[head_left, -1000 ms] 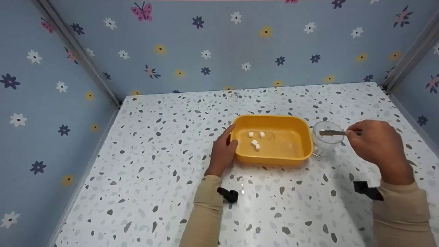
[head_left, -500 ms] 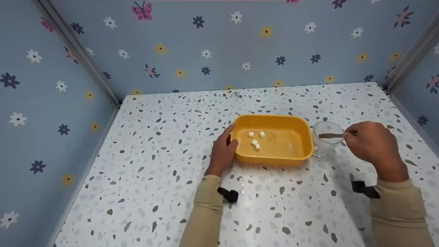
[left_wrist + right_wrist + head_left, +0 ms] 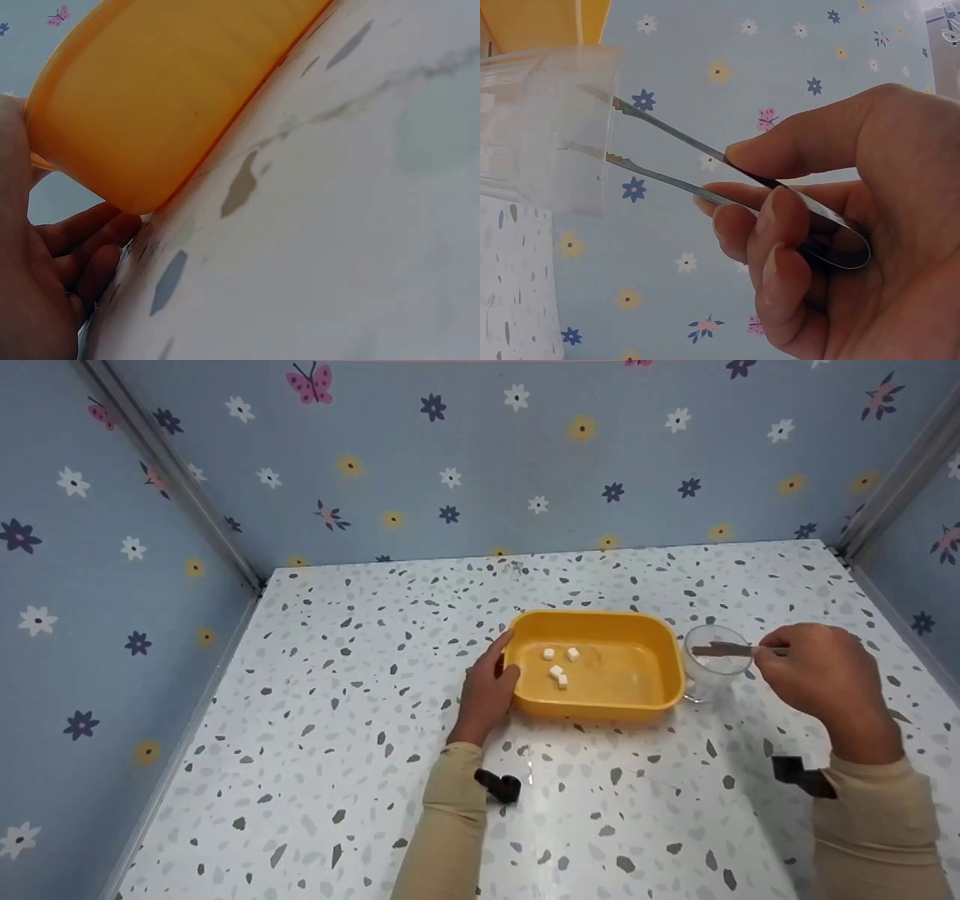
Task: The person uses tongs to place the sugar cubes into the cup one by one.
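Note:
My left hand (image 3: 487, 694) grips the left end of a yellow plastic tub (image 3: 592, 710), thumb at the rim. In the left wrist view, fingers (image 3: 97, 270) curl beside the tub's lower corner. Several small white cubes (image 3: 573, 655) lie in the left half of the tub. To its right stands a clear footed glass (image 3: 699, 675). My right hand (image 3: 821, 671) pinches metal tongs (image 3: 739, 649) sideways over the glass. In the right wrist view the toothed tips sit inside the mouth of the glass (image 3: 540, 157), spread apart, with nothing visible between them.
The speckled white table (image 3: 360, 720) carries the tub and glass close together. A flowered blue panel (image 3: 487, 457) rises along the back, with similar panels at the left and right. Black wrist mounts (image 3: 501, 786) sit on both sleeves.
My right hand shifted slightly left and back to the right. The tongs' arms looked together half a second ago and now show apart. The left hand and tub stay put.

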`<state>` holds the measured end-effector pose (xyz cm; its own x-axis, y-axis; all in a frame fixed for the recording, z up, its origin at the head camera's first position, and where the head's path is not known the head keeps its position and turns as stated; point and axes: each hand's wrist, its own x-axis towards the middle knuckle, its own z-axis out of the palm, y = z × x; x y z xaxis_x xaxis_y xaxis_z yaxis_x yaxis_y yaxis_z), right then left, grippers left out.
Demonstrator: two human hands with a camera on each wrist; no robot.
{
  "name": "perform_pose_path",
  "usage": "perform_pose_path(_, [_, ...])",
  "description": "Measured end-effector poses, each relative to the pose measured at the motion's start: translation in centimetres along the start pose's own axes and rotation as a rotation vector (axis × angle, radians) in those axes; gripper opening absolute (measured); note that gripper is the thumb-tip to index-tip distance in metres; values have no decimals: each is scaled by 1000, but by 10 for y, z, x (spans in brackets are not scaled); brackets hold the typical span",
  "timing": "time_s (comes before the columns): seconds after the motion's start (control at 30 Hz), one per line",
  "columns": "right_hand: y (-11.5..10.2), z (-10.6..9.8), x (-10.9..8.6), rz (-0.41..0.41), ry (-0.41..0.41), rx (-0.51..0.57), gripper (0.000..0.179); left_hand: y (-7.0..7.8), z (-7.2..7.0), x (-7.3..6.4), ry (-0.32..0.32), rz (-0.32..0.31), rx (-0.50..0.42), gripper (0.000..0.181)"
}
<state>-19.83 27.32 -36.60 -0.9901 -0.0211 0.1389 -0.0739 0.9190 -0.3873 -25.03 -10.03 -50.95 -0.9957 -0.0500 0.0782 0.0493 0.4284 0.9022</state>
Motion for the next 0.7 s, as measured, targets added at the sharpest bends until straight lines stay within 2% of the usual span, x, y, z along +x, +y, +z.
perform_pose_path(0.3, [-6, -5, -2, 51, 56, 10, 30, 0, 0, 0, -1, -6, 5, 58])
perform_pose_path(0.7, [-17, 3, -3, 5, 216, 59, 35, 2, -1, -1, -7, -3, 8, 58])
